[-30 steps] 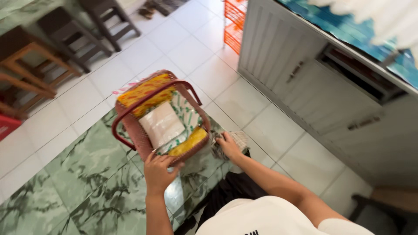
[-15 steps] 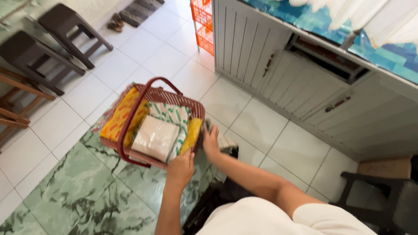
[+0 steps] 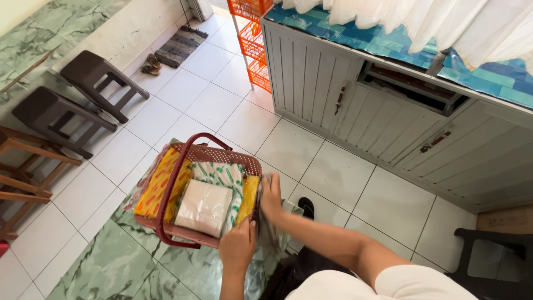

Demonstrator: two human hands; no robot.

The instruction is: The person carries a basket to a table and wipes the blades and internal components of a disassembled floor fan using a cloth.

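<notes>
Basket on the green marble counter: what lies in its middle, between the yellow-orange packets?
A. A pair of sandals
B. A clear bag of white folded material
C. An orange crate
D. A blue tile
B: the basket holds a clear bag of white folded material in its middle, flanked by yellow-orange packets, while the left hand and right hand are at its near side.

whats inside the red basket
The red basket holds a yellow-orange packet, a green-patterned pack, a whitish wrapped block and a yellow packet. Anything beneath them is covered.
</notes>
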